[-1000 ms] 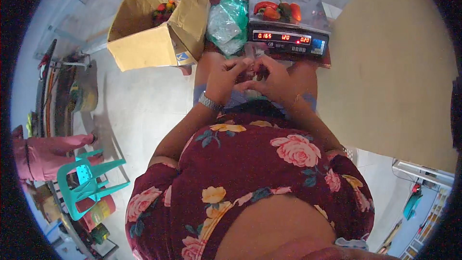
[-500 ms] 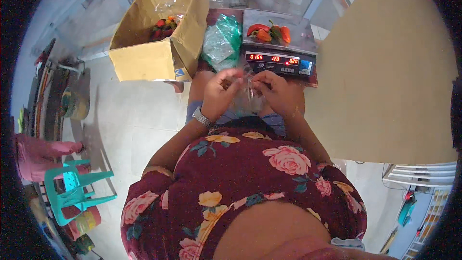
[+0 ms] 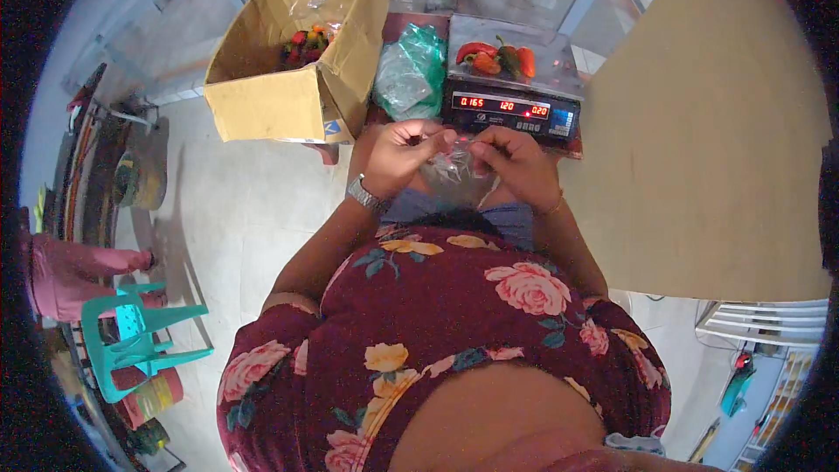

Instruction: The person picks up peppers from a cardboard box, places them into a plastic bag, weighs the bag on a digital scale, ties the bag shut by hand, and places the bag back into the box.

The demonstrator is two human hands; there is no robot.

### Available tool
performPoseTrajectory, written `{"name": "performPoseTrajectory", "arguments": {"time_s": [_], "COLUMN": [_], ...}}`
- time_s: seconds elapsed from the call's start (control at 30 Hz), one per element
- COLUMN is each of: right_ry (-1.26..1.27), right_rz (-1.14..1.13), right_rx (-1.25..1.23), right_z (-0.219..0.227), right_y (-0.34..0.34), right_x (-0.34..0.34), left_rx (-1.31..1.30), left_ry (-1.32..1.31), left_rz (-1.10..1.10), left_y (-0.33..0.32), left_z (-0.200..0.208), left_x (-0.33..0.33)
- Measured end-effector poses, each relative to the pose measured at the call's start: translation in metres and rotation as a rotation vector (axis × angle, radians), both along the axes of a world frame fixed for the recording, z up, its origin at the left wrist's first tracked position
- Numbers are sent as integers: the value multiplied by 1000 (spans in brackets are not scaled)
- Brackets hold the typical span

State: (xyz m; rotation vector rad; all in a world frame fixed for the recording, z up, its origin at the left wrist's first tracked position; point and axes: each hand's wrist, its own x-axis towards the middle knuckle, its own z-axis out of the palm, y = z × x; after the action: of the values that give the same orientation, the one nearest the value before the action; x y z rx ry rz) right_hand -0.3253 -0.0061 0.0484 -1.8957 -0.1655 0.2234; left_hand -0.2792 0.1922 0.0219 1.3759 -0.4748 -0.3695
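Pale floor [image 3: 249,205] is seen below; near the scale [image 3: 559,125], a clear bag [image 3: 453,177] is finger-pinched at its top by left hand [image 3: 398,162] and right hand [image 3: 526,168]. Likely light, limp, slippery; best held there.

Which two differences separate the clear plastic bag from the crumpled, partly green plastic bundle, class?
The clear plastic bag is colourless; the crumpled plastic bundle is partly green. The bag is held between left hand and right hand; the bundle lies beside the black weighing scale. Both look crinkled.
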Motion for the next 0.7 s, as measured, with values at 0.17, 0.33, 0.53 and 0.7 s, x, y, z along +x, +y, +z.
{"name": "performPoseTrajectory", "arguments": {"time_s": [0.17,0.33,0.53,0.7], "right_ry": [-188,-228,-959,-657], "right_rz": [-157,-259,-66,161], "right_rx": [-201,-378,-558,-643], "right_z": [-21,13,-17,10], "right_y": [-5,22,37,49], "right_x": [4,-11,20,11], "left_rx": [-88,-74,-198,59], "left_ry": [-44,53,326,-599], "left_rz": [214,216,225,570], "left_y": [-10,-17,-49,-47], "left_z": [-3,-3,-1,-50], "left_x": [-5,-5,-4,12]}}
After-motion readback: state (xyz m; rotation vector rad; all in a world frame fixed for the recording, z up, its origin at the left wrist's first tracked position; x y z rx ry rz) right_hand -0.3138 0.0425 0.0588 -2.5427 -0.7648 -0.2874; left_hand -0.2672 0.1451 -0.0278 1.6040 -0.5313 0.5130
